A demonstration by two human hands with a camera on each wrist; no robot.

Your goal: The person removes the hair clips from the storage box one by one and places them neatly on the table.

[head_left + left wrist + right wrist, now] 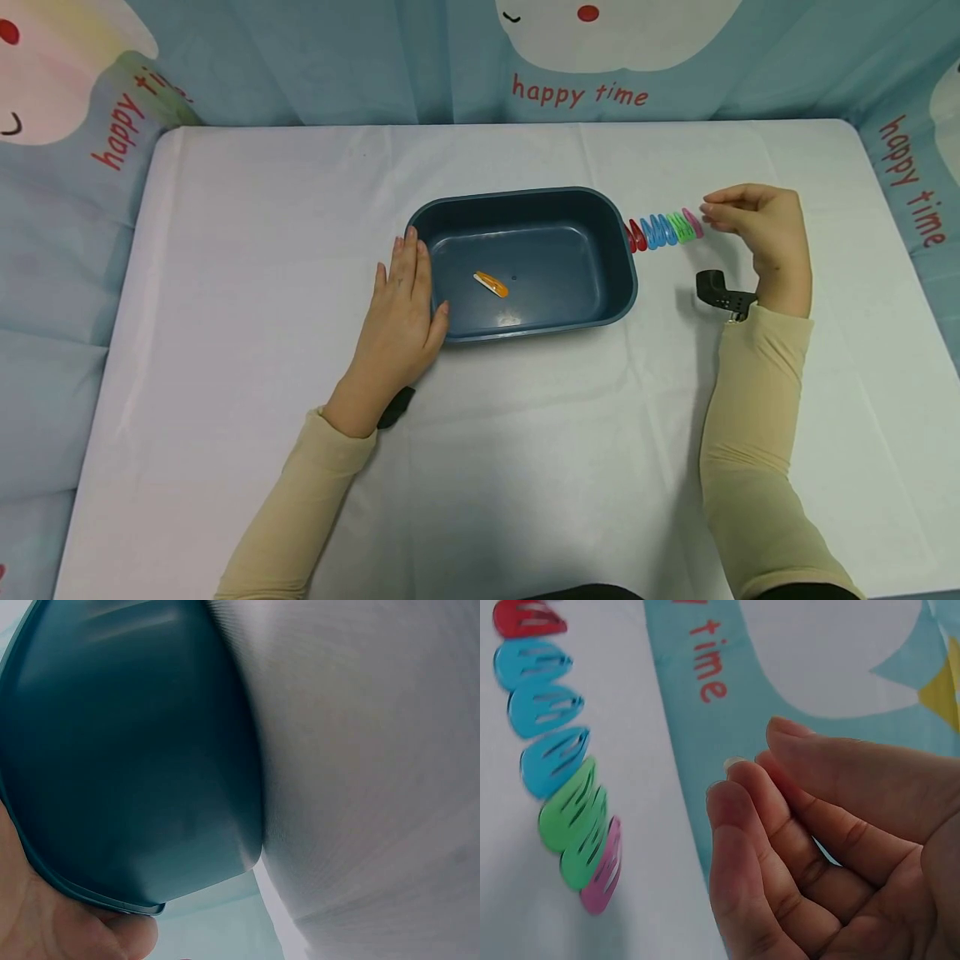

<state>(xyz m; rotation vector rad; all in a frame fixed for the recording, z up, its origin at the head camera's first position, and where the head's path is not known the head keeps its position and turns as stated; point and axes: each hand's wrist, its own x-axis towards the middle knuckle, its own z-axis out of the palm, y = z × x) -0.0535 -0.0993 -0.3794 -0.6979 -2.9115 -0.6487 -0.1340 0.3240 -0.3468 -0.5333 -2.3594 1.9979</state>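
Observation:
A blue plastic basin (525,325) stands mid-table, with one orange snap hair clip (491,284) lying on its floor. My left hand (401,321) rests along the basin's left end, fingers straight over the rim; the basin's outer wall (150,750) fills much of the left wrist view. Right of the basin runs a row of snap hair clips: red (529,619), blue (547,712), green (574,821) and pink (602,870). Just beyond the pink end hovers my right hand (761,229), fingers loosely bent, thumb apart from them, holding nothing.
White cloth covers the table (262,292). Behind it and at the sides hangs a light-blue printed curtain (337,67). A black wrist camera (720,292) juts out from the right wrist above the cloth. The basin's right rim hides part of the red clips.

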